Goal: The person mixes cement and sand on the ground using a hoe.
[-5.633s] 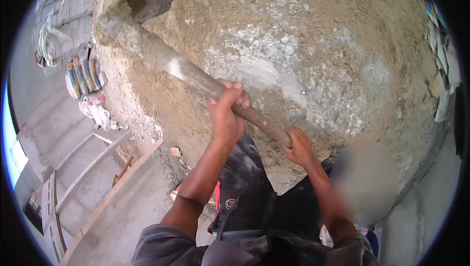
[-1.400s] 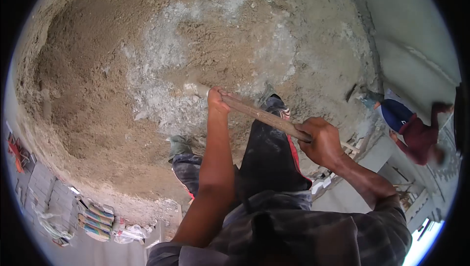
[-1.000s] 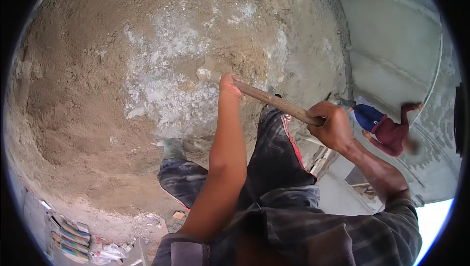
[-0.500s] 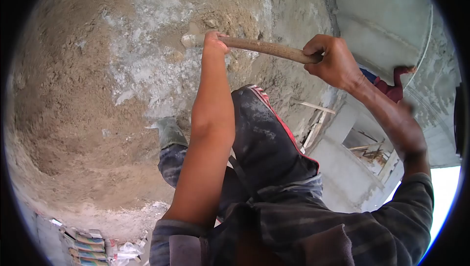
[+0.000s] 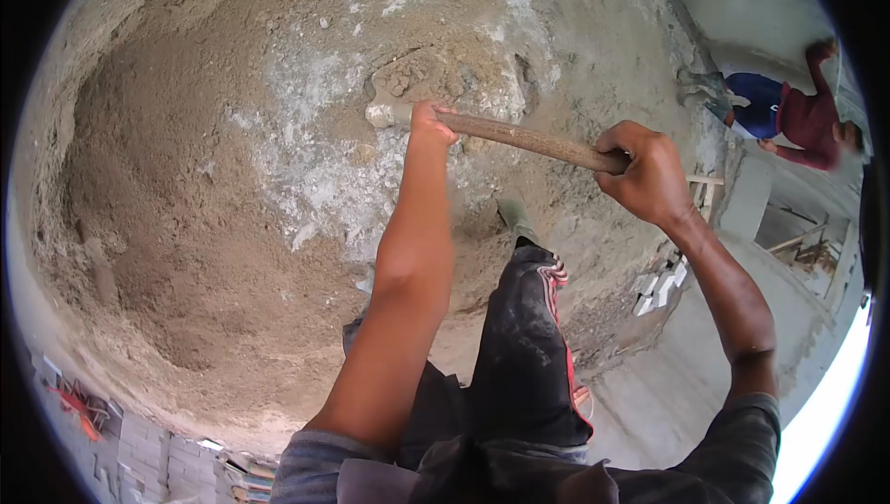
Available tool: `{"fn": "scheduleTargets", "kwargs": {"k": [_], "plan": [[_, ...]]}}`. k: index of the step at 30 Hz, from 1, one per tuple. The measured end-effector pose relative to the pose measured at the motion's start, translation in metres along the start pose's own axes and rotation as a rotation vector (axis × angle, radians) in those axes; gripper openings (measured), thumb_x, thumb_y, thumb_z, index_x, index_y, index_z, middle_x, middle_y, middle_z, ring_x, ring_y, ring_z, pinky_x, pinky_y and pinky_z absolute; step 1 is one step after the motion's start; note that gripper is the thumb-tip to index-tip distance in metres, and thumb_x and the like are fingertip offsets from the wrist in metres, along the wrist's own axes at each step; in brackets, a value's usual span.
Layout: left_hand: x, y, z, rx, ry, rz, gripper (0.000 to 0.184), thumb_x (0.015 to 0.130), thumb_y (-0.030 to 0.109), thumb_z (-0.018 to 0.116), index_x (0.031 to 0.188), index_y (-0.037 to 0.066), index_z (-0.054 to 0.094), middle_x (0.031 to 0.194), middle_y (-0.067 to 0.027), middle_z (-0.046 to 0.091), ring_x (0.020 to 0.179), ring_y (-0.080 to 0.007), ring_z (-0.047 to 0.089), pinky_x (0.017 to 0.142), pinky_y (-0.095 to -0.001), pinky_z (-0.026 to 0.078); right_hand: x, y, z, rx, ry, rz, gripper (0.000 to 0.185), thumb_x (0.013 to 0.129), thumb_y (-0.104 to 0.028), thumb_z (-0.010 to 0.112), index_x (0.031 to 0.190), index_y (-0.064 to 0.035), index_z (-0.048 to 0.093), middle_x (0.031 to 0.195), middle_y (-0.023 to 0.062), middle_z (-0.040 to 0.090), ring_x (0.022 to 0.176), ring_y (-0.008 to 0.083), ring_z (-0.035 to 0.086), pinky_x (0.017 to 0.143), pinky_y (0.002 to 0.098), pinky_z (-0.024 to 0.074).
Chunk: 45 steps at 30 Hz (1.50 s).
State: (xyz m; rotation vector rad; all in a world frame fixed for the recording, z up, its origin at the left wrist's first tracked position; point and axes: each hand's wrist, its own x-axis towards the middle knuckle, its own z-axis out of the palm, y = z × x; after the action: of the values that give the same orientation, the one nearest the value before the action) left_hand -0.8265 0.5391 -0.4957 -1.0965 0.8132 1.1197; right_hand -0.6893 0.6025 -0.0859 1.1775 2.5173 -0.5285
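One big brown heap (image 5: 167, 198) fills most of the view, with white powder (image 5: 315, 170) across its middle: looks partly blended, plenty of pale patches left. Co-worker (image 5: 797, 119) is off at the right, well apart from the tool. Wooden handle (image 5: 528, 136) slants over the heap; working end's mucky, so maybe a shovel. Boot (image 5: 516, 216) near the handle is the closest obstacle. Right hand (image 5: 646, 175) has fingers clamped round the handle's end, left hand (image 5: 431, 123) grips lower.
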Motion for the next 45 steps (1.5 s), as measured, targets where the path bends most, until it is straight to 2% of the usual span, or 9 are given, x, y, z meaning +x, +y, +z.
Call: {"fn": "scheduleTargets", "kwargs": {"k": [6,12,20,24,32,39,41,43,45], "plan": [[-0.012,-0.045,-0.017,0.167,-0.027,0.139,0.010,0.088,0.019,0.052,0.083,0.012,0.047,0.071,-0.0069,0.044,0.070,-0.0238,0.051,0.074,-0.0540,0.050,-0.110,0.062,0.099,0.104,0.097,0.191,0.028,0.068,-0.011,0.077,0.095,-0.0067,0.070,0.089,0.0119,0.068,0.081,0.0330,0.068,0.072,0.0413,0.0546],[0.010,-0.089,-0.083,0.456,0.117,0.388,0.013,0.085,0.011,0.056,0.075,0.013,0.049,0.062,-0.0021,0.043,0.057,-0.0171,0.047,0.056,-0.0368,0.046,-0.245,0.086,0.350,0.230,0.151,0.293,0.055,0.073,-0.021,0.079,0.125,-0.0142,0.065,0.095,0.0118,0.068,0.091,0.0308,0.067,0.085,0.0451,0.0500],[-0.031,-0.128,-0.136,0.921,0.253,0.947,0.009,0.087,0.007,0.063,0.090,0.002,0.056,0.071,-0.0064,0.055,0.051,-0.0181,0.051,0.049,-0.0347,0.043,-0.265,0.005,0.587,0.792,0.292,0.467,0.055,0.084,-0.017,0.074,0.137,-0.0121,0.059,0.104,0.0140,0.067,0.096,0.0347,0.063,0.092,0.0448,0.0452],[-0.101,-0.167,-0.173,0.976,0.170,1.056,0.018,0.088,0.009,0.070,0.098,0.002,0.056,0.073,-0.0065,0.058,0.056,-0.0174,0.054,0.053,-0.0337,0.044,-0.284,-0.030,0.598,1.228,0.180,0.547,0.052,0.087,-0.012,0.070,0.138,-0.0089,0.057,0.110,0.0182,0.065,0.101,0.0376,0.061,0.090,0.0456,0.0483],[-0.201,-0.255,-0.278,0.756,0.292,0.712,0.021,0.092,0.013,0.071,0.107,0.004,0.059,0.086,0.0006,0.063,0.073,-0.0085,0.056,0.063,-0.0283,0.045,-0.462,0.017,0.521,0.809,-0.227,0.457,0.053,0.093,-0.007,0.064,0.144,-0.0062,0.050,0.121,0.0242,0.062,0.113,0.0416,0.059,0.095,0.0469,0.0475],[-0.340,-0.169,-0.244,0.753,0.028,1.067,0.028,0.093,0.013,0.071,0.112,-0.001,0.057,0.091,-0.0082,0.069,0.081,-0.0141,0.066,0.074,-0.0308,0.053,-0.380,-0.096,0.496,0.709,-0.175,-0.008,0.062,0.092,-0.019,0.067,0.146,-0.0016,0.042,0.130,0.0278,0.057,0.121,0.0449,0.054,0.109,0.0529,0.0371],[-0.389,-0.095,-0.201,0.870,-0.203,1.425,0.032,0.090,0.008,0.069,0.111,-0.008,0.053,0.096,-0.0226,0.069,0.086,-0.0315,0.072,0.075,-0.0385,0.055,-0.293,-0.178,0.497,0.993,-0.182,0.053,0.076,0.089,-0.020,0.072,0.151,-0.0019,0.032,0.139,0.0232,0.054,0.127,0.0390,0.052,0.111,0.0498,0.0362],[-0.421,-0.008,-0.170,0.970,-0.393,1.690,0.037,0.085,0.005,0.071,0.115,-0.006,0.054,0.088,-0.0166,0.066,0.077,-0.0228,0.068,0.070,-0.0357,0.055,-0.199,-0.275,0.489,1.428,-0.069,0.135,0.090,0.086,-0.019,0.076,0.156,-0.0050,0.021,0.145,0.0150,0.053,0.131,0.0276,0.052,0.109,0.0447,0.0398],[-0.418,0.089,-0.151,1.296,-0.368,2.151,0.042,0.087,0.007,0.064,0.123,-0.005,0.045,0.089,-0.0243,0.065,0.075,-0.0393,0.068,0.066,-0.0460,0.056,-0.098,-0.349,0.449,1.056,0.316,-0.197,0.072,0.087,-0.024,0.075,0.141,0.0009,0.035,0.128,0.0185,0.059,0.116,0.0247,0.059,0.098,0.0393,0.0458]]}}
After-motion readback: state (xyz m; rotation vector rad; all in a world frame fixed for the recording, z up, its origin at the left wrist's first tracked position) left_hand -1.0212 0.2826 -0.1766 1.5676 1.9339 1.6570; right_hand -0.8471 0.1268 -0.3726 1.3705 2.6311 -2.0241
